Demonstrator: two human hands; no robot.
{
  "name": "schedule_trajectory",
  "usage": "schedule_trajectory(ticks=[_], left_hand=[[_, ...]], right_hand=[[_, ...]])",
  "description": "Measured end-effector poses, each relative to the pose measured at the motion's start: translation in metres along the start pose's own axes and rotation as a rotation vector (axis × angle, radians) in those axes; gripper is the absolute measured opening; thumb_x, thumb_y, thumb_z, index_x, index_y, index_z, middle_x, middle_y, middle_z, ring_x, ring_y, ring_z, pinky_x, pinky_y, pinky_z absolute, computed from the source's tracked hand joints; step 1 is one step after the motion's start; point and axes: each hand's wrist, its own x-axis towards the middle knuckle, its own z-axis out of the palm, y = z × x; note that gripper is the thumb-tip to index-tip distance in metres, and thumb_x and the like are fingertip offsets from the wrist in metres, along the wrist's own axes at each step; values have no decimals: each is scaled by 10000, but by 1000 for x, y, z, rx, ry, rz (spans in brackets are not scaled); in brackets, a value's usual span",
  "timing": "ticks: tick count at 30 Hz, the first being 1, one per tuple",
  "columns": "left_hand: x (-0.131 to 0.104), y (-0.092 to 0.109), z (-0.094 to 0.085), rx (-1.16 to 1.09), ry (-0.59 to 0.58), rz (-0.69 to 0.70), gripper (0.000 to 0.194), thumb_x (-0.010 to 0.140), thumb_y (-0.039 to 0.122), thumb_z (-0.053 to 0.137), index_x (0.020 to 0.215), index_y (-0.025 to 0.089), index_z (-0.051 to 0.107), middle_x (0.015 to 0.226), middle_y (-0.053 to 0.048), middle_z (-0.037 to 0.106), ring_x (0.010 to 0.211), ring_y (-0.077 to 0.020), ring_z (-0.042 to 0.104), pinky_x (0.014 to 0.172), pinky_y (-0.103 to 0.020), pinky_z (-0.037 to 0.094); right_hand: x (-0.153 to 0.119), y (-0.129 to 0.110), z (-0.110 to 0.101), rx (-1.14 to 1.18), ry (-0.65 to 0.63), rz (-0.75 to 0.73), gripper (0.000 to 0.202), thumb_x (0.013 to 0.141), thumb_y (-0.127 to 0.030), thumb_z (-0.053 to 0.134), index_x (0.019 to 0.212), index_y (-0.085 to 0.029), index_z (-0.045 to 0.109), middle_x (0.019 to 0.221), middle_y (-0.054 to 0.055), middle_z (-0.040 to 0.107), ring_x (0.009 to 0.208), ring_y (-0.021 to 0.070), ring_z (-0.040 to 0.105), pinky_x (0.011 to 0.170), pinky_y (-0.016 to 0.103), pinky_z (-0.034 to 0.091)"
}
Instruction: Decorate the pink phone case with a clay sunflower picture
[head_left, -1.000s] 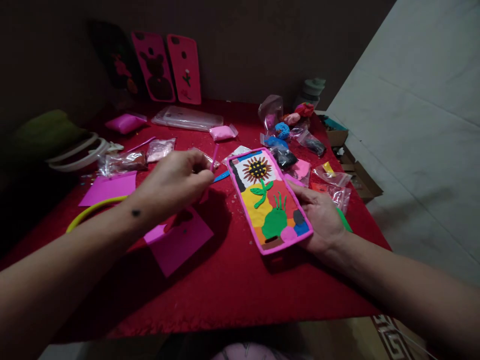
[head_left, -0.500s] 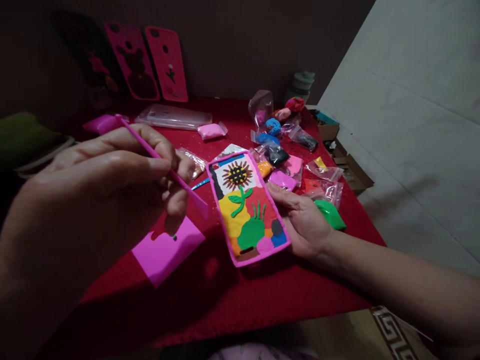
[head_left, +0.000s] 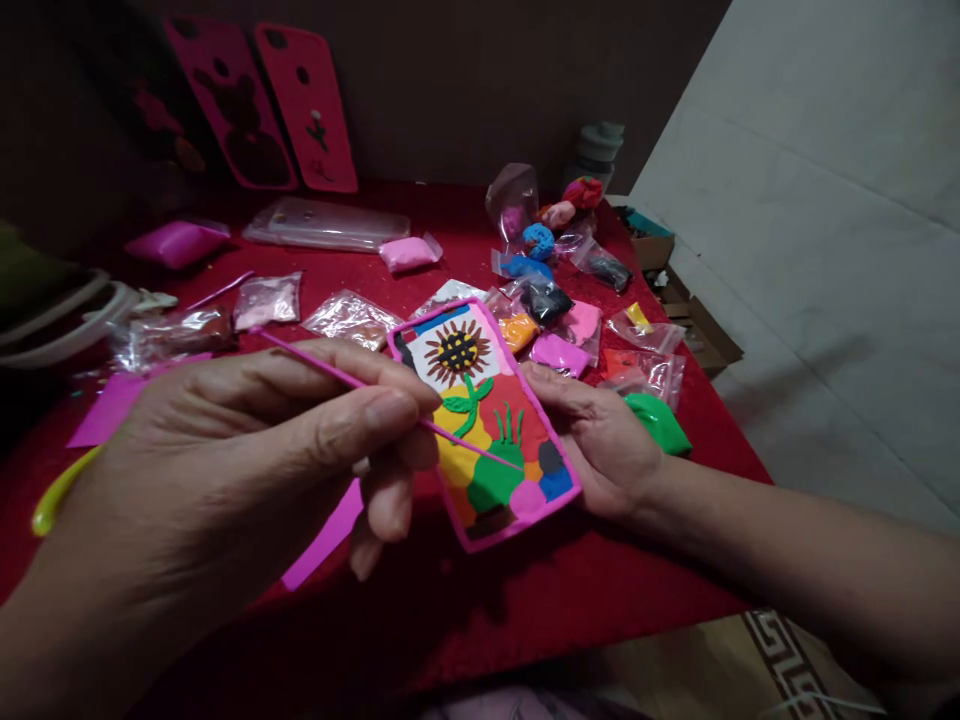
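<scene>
My left hand (head_left: 300, 440) pinches a thin pink clay modelling tool (head_left: 322, 366) between thumb and fingers. Its narrow tip lies over the green clay patch low on a phone case; whether it touches cannot be told. My right hand (head_left: 600, 440) grips that phone case (head_left: 506, 390) by its right edge, tilted above the table. A pink clay rim frames the case, and a sunflower on a green stem decorates its coloured clay patches. Part of the case's left side is hidden behind my left fingers. A pink sheet (head_left: 326, 540) lies partly beneath my left hand.
Bags of coloured clay (head_left: 546, 300) cluster behind the case on the red-covered table (head_left: 420, 640). Two pink decorated cases (head_left: 307, 110) lean on the back wall. A clear case (head_left: 322, 225) lies flat. A yellow tool (head_left: 64, 490) and a white-rimmed container (head_left: 67, 320) are at left.
My left hand has moved right and brought the tool's tip over the lower part of the phone case. A thin tip now points at the case instead of the tool's broad flat end.
</scene>
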Motion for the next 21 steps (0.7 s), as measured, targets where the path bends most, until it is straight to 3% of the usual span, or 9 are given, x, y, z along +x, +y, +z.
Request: schedule_trajectory(ticks=[3,12,16,21], left_hand=[[-1,1,1,-282,-37,-100,189,935,140,634,914,299,735,494,85,656,310,-120,585,304,-162,496],[3,-4,1,-364,-12,-249,132,899,185,695,790,260,693,501,76,661,331,-114,593,301,-146,492],[2,-3,2,-257,-49,-178,120,922,229,680,817,256,733,586,46,704,418,-114,654,416,-163,578],[-1,0,1,-47,15,-63,116,888,233,730,780,272,745,647,57,724,470,-84,675,430,-87,550]], right_hand=[[0,0,0,12,12,-6,110,866,-233,650,973,-209,660,918,42,751,929,226,709,996,473,530],[0,1,-1,24,3,2,53,885,-249,640,896,-199,625,1013,62,744,948,205,700,1022,446,514],[-1,1,-2,18,-20,0,98,900,-220,609,806,-190,607,846,23,699,791,151,665,943,371,540],[-3,1,-2,4,-24,-6,82,884,-200,615,810,-168,633,797,18,672,737,131,650,813,291,563]])
